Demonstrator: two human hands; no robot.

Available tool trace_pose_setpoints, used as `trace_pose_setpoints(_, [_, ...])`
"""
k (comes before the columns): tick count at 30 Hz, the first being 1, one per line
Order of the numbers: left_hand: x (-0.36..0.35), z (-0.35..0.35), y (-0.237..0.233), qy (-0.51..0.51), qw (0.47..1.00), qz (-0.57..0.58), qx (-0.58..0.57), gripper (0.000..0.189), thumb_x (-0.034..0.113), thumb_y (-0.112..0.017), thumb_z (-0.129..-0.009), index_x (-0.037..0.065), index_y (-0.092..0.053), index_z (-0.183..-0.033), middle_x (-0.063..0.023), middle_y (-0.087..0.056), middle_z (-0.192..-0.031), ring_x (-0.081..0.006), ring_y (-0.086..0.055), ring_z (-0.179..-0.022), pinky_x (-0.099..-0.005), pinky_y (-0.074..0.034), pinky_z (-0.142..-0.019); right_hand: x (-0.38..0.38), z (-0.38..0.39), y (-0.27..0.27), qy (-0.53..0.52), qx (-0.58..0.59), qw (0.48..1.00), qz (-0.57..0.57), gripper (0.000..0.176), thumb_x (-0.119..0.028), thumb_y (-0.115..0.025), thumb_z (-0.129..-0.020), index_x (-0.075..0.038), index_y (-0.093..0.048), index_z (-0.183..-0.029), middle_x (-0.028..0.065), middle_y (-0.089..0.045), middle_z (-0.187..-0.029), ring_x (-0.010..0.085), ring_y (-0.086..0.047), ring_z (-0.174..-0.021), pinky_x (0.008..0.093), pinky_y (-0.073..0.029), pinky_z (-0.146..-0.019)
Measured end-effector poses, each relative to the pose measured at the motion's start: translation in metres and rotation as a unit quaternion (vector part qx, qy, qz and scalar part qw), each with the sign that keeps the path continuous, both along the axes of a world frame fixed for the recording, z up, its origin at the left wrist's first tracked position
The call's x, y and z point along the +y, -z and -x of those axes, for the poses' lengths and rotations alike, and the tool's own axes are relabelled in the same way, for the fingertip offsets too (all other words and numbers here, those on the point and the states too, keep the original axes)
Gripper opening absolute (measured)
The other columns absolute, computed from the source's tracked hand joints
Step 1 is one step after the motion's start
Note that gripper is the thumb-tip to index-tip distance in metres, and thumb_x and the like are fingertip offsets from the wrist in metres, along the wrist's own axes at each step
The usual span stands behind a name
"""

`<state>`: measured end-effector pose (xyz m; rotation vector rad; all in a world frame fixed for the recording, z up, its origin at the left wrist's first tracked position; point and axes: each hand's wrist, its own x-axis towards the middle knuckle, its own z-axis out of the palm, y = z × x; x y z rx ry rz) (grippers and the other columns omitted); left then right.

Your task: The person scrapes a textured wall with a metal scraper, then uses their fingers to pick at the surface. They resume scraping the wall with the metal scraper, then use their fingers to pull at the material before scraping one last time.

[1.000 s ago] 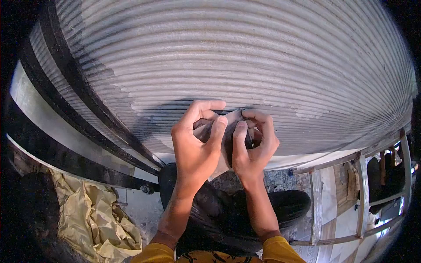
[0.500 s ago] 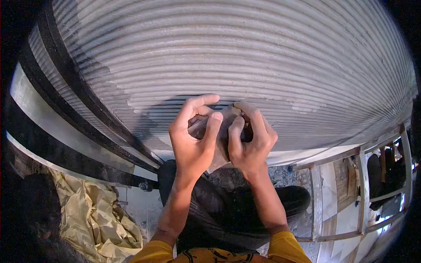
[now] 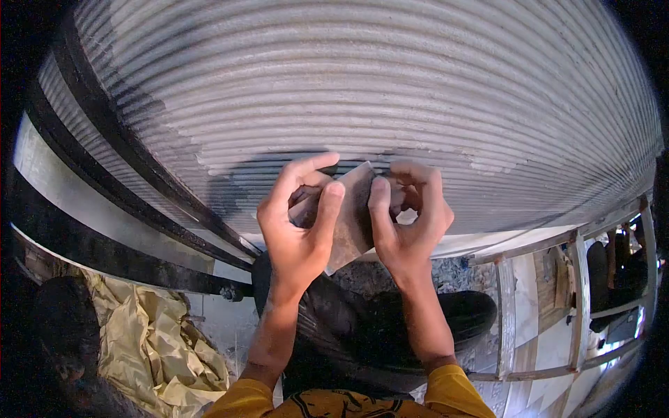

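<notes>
Between my two hands is a thin, worn grey-brown sheet [image 3: 354, 223], tilted, with one corner up and one down. My left hand [image 3: 300, 216] pinches its left side, thumb on the near face and fingers curled behind. On the other side, my right hand [image 3: 412, 216] grips the right edge between thumb and bent fingers. Just beyond the hands stands a large ribbed, whitish-grey panel [image 3: 348, 90], with darker grey patches along its lower part.
Black curved bars [image 3: 118, 129] run along the left. Crumpled golden sheeting [image 3: 157, 341] lies at the lower left. A metal ladder-like frame [image 3: 578, 299] stands at the right over tiled floor. My dark-clothed legs [image 3: 334, 327] are folded below.
My hands have moved slightly apart, the right one shifting rightward. More of the sheet's face now shows between them, with its top corner in plain view.
</notes>
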<state>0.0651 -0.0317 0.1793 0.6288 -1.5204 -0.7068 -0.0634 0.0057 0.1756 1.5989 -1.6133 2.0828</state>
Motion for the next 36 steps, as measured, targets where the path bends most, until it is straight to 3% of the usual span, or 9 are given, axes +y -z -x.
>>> trace_pose_setpoints(6, [-0.005, 0.008, -0.001, 0.021, 0.999, -0.028, 0.013, 0.023, 0.003, -0.065, -0.09, -0.002, -0.064, -0.113, -0.0018, -0.063, -0.079, -0.0054, -0.055, -0.074, -0.0212, -0.046, -0.068, -0.009, 0.001, 0.003, 0.025, 0.042, 0.999, 0.004, 0.016, -0.001, -0.069, -0.082, -0.001, -0.063, -0.097, 0.0124, -0.066, -0.077, 0.0226, -0.065, -0.063, 0.0316, -0.05, -0.057])
trace_pose_setpoints(8, [-0.007, 0.009, 0.001, 0.019, 1.0, -0.005, 0.01, 0.024, 0.004, -0.065, -0.09, -0.002, -0.064, -0.114, -0.0018, -0.063, -0.079, -0.0058, -0.054, -0.074, -0.0214, -0.046, -0.068, -0.011, 0.001, 0.004, 0.035, 0.068, 0.997, 0.018, 0.013, 0.002, -0.064, -0.085, 0.001, -0.064, -0.099, 0.0063, -0.064, -0.075, 0.0054, -0.05, -0.055, 0.0214, -0.038, -0.049])
trace_pose_setpoints(9, [-0.007, 0.009, 0.001, 0.019, 1.0, -0.005, 0.009, 0.024, 0.004, -0.065, -0.09, -0.002, -0.064, -0.114, -0.0018, -0.063, -0.079, -0.0058, -0.054, -0.074, -0.0214, -0.046, -0.068, -0.012, 0.001, 0.004, 0.035, 0.068, 0.997, 0.018, 0.013, 0.002, -0.064, -0.085, 0.001, -0.064, -0.099, 0.0063, -0.064, -0.075, 0.0054, -0.05, -0.055, 0.0214, -0.038, -0.049])
trace_pose_setpoints(12, [-0.007, 0.011, 0.0, 0.015, 1.0, -0.003, 0.012, 0.024, 0.004, -0.065, -0.09, -0.002, -0.064, -0.114, -0.0021, -0.063, -0.08, -0.0061, -0.055, -0.075, -0.0215, -0.046, -0.068, -0.013, 0.001, 0.0, 0.044, 0.107, 0.992, 0.042, 0.015, 0.005, -0.062, -0.084, 0.0, -0.065, -0.097, 0.0062, -0.062, -0.073, 0.007, -0.048, -0.053, 0.0219, -0.037, -0.048])
trace_pose_setpoints(14, [-0.007, 0.011, -0.001, 0.013, 1.0, 0.01, 0.01, 0.024, 0.004, -0.065, -0.09, -0.002, -0.064, -0.114, -0.0024, -0.063, -0.08, -0.0062, -0.055, -0.076, -0.0215, -0.046, -0.068, -0.012, 0.001, 0.0, 0.043, 0.108, 0.993, 0.016, 0.02, 0.003, -0.064, -0.079, -0.004, -0.066, -0.098, 0.0131, -0.064, -0.08, 0.0267, -0.064, -0.063, 0.0342, -0.051, -0.056])
trace_pose_setpoints(25, [0.009, 0.006, -0.006, 0.023, 0.996, 0.082, -0.031, 0.022, 0.004, -0.066, -0.088, -0.002, -0.066, -0.11, -0.0061, -0.067, -0.08, -0.0084, -0.061, -0.072, -0.0232, -0.048, -0.068, 0.002, 0.008, 0.014, 0.055, 0.104, 0.985, 0.128, 0.02, 0.007, -0.063, -0.076, 0.002, -0.064, -0.096, 0.0128, -0.061, -0.074, 0.0217, -0.06, -0.057, 0.0304, -0.047, -0.051])
trace_pose_setpoints(29, [0.015, -0.014, 0.015, -0.062, 0.998, 0.008, -0.024, 0.027, 0.017, -0.073, -0.086, 0.002, -0.068, -0.107, 0.0, -0.061, -0.085, -0.0085, -0.054, -0.075, -0.0224, -0.043, -0.071, 0.012, 0.009, 0.007, 0.036, -0.023, 0.997, 0.065, 0.014, 0.005, -0.068, -0.079, 0.0, -0.063, -0.091, 0.0112, -0.06, -0.073, 0.0179, -0.059, -0.056, 0.0264, -0.047, -0.052])
trace_pose_setpoints(31, [0.014, -0.029, 0.03, -0.076, 0.996, -0.036, 0.002, 0.023, 0.011, -0.071, -0.087, 0.001, -0.067, -0.107, -0.0018, -0.065, -0.087, -0.0083, -0.057, -0.075, -0.0233, -0.045, -0.069, 0.004, 0.013, -0.003, 0.055, 0.105, 0.992, 0.044, 0.016, 0.0, -0.074, -0.077, -0.002, -0.063, -0.087, 0.0091, -0.061, -0.074, 0.0174, -0.059, -0.056, 0.0256, -0.048, -0.052])
trace_pose_setpoints(36, [0.018, -0.063, 0.113, -0.074, 0.991, -0.104, -0.04, 0.025, 0.017, -0.071, -0.088, 0.0, -0.066, -0.106, -0.0028, -0.064, -0.095, -0.0113, -0.056, -0.088, -0.0257, -0.044, -0.08, -0.011, 0.017, -0.018, 0.078, 0.177, 0.981, 0.032, 0.017, -0.005, -0.08, -0.074, -0.006, -0.064, -0.08, 0.0054, -0.064, -0.072, 0.0152, -0.062, -0.055, 0.0275, -0.048, -0.048])
